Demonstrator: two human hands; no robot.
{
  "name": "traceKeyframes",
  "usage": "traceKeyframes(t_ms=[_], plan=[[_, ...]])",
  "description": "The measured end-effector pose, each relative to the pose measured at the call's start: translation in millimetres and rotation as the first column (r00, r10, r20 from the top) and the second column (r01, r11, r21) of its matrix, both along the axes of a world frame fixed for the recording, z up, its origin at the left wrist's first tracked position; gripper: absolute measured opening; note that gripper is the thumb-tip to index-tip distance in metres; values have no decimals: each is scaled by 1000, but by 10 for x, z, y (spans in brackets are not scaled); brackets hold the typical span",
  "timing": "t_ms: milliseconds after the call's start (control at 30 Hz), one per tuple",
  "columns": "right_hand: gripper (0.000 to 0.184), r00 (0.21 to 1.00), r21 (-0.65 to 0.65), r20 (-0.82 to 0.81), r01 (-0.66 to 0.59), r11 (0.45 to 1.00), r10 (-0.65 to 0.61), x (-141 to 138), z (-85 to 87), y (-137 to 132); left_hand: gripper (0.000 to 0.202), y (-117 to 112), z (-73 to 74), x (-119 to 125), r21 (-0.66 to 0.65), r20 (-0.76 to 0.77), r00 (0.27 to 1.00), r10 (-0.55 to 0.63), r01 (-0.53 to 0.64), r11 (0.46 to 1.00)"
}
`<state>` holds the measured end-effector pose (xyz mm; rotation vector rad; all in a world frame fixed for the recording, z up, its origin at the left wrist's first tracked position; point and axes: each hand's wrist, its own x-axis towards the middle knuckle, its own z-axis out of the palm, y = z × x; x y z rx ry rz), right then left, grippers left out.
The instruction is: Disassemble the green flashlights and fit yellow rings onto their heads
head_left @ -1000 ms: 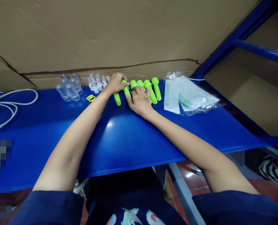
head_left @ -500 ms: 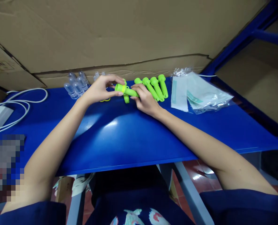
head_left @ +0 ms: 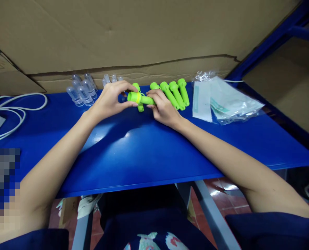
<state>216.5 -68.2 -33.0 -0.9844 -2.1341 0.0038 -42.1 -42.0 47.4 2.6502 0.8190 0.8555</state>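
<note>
Using the fingers of our left hand (head_left: 111, 99) and right hand (head_left: 165, 110), we pinch a lime-green flared plastic tube (head_left: 146, 100); similar tubes (head_left: 177, 96) lie beside the right fingers.

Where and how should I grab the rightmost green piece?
Probably by the slim body of the rightmost green piece, pinched across from above, coming from the person's side. Its wide head points toward the cardboard, its slim end toward the person; a green neighbour lies close on its left.

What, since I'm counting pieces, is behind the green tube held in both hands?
Another green tube shows above and below it; its middle is covered by the held tube.
</note>
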Motion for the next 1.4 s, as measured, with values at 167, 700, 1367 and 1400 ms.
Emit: traceKeyframes(t_ms=[167, 700, 1367, 1400], plan=[[33, 999, -35, 8, 52, 998, -52, -41, 5, -36, 44, 36, -43, -16, 9, -26, 999, -20, 21, 1000], [33, 998, 99, -44, -31, 995, 36, -24, -165, -10, 37, -20, 22, -50, 117, -7, 997, -75, 75, 990], [31, 997, 195, -32, -67, 979, 75, 22, -143, -48, 32, 12, -83, 25, 27, 254, 940, -226, 227, 974], [32, 997, 196, -27, -60, 979, 66, 18, -140, -47, 38, 35, -98, 23, 62, 263, 934, -242, 234, 970]])
